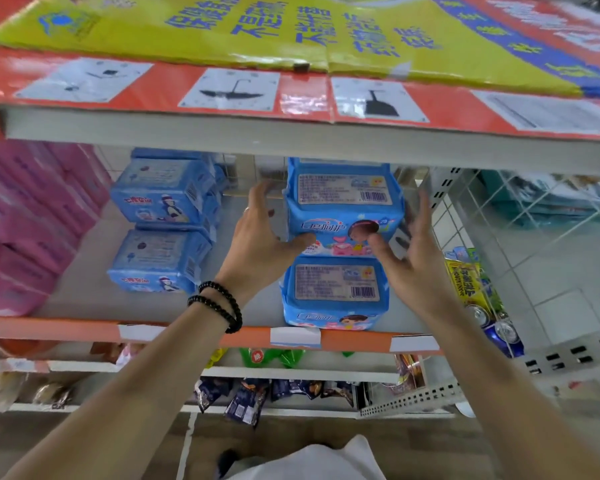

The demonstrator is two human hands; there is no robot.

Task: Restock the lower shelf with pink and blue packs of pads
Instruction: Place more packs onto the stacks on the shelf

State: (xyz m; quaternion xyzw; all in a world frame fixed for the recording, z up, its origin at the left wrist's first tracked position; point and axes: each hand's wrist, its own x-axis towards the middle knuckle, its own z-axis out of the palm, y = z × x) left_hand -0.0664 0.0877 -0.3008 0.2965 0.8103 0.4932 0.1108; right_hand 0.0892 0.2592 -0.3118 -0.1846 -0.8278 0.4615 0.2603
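Both hands are up in the shelf bay, one on each side of the upper blue pack (pixel 343 209). The left hand (pixel 264 237) is at its 9 o'clock, the right hand (pixel 409 251) at 3, thumbs touching its front face and fingers spread. Can't tell if they're actually squeezing it. It sits on a second blue pack (pixel 333 296), right at the orange shelf lip (pixel 187 332). There's bare shelf floor between this stack and the two-high blue stack (pixel 160 223) at 9 o'clock. Pink packs (pixel 25 223) fill the far left. The wire side panel (pixel 471 216) is close at 3 o'clock, and the upper shelf edge (pixel 222 133) is just above.
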